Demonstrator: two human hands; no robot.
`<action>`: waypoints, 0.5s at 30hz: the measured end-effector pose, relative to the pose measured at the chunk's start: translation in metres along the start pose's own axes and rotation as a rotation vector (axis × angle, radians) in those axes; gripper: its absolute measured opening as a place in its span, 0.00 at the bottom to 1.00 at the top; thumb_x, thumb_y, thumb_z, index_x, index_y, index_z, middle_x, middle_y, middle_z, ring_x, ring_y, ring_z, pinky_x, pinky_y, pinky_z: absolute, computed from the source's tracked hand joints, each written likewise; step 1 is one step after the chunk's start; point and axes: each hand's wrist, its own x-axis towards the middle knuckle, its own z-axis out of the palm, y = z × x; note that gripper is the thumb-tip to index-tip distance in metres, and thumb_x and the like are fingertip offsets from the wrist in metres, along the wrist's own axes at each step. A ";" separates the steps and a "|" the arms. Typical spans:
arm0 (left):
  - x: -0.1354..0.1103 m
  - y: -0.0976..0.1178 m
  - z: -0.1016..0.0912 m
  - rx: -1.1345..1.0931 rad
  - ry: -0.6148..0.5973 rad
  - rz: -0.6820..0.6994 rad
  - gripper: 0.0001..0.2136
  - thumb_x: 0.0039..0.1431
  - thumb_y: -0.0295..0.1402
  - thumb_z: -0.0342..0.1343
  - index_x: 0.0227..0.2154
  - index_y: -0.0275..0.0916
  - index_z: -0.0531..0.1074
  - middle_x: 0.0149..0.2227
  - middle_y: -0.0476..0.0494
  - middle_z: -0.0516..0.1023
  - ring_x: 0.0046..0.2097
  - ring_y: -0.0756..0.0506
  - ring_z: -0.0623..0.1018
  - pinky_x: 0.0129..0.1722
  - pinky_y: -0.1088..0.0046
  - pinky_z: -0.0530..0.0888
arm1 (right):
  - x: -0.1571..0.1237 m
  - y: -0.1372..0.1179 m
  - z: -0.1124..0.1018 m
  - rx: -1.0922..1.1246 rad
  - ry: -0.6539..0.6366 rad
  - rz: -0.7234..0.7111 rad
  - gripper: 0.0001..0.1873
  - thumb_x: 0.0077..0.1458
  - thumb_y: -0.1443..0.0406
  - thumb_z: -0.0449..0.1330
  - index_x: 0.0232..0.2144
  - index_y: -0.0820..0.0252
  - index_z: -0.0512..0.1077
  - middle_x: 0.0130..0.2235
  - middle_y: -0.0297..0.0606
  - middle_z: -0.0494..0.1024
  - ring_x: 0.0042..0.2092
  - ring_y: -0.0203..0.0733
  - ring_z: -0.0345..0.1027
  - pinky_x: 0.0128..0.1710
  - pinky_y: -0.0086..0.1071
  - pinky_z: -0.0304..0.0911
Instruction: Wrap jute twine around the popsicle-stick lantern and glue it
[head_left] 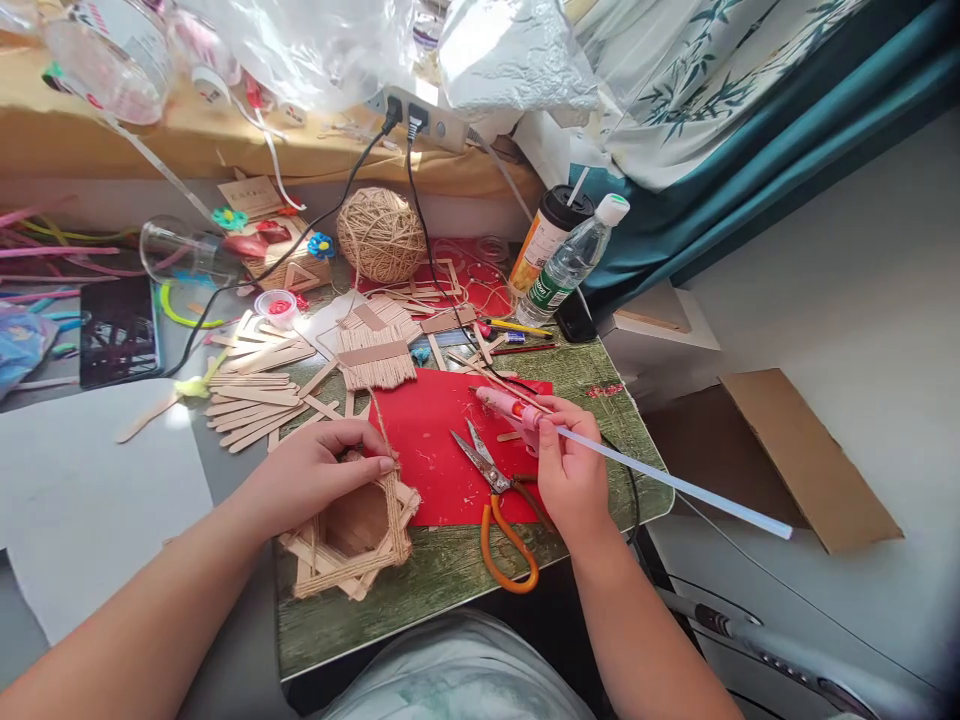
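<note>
My left hand (319, 475) is at the wooden craft-stick box (352, 578), pinching jute twine (381, 425) at its upper right corner between thumb and forefinger. Twine wraps the box's star-shaped rim; the remaining left fingers are partly hidden behind it. My right hand (574, 470) grips a pink hot glue gun (504, 402), its nozzle pointing left over the red paper (435, 405). A long translucent glue stick (682, 485) sticks out of its rear. Between my hands, orange-handled scissors (495, 478) lie with blades slightly apart. The twine runs up toward the large twine ball (381, 235).
Loose craft sticks (251, 405) and glued stick panels (375, 355) cover the table's middle. A water bottle (574, 262) and a lidded cup (544, 240) stand at back right. A phone (120, 330) lies left. Black cords (300, 235) cross the work area from a power strip (439, 125).
</note>
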 end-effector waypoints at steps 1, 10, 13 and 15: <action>0.000 0.000 0.000 -0.002 -0.002 0.000 0.20 0.59 0.57 0.64 0.33 0.44 0.81 0.39 0.46 0.85 0.42 0.41 0.81 0.45 0.67 0.74 | 0.002 0.000 0.000 -0.016 -0.016 0.005 0.05 0.74 0.59 0.56 0.46 0.52 0.67 0.58 0.49 0.74 0.60 0.51 0.73 0.55 0.51 0.76; -0.001 -0.003 0.000 -0.011 -0.001 -0.016 0.20 0.58 0.57 0.65 0.34 0.45 0.82 0.40 0.46 0.85 0.44 0.40 0.81 0.47 0.65 0.74 | -0.001 0.004 0.008 0.128 0.077 0.062 0.09 0.71 0.55 0.61 0.47 0.52 0.71 0.54 0.46 0.75 0.54 0.51 0.76 0.53 0.51 0.78; -0.001 -0.003 0.000 -0.018 -0.005 -0.015 0.20 0.58 0.58 0.65 0.34 0.45 0.81 0.40 0.46 0.84 0.44 0.40 0.80 0.47 0.65 0.73 | -0.005 0.003 0.010 0.247 0.071 0.087 0.13 0.73 0.54 0.56 0.51 0.52 0.71 0.52 0.45 0.77 0.50 0.49 0.78 0.52 0.48 0.79; 0.000 -0.004 0.000 -0.019 -0.004 -0.021 0.20 0.58 0.58 0.65 0.33 0.45 0.81 0.39 0.47 0.84 0.43 0.41 0.80 0.45 0.65 0.73 | -0.005 0.002 0.008 0.225 0.064 0.065 0.16 0.75 0.53 0.51 0.53 0.53 0.74 0.52 0.46 0.79 0.51 0.49 0.78 0.55 0.48 0.77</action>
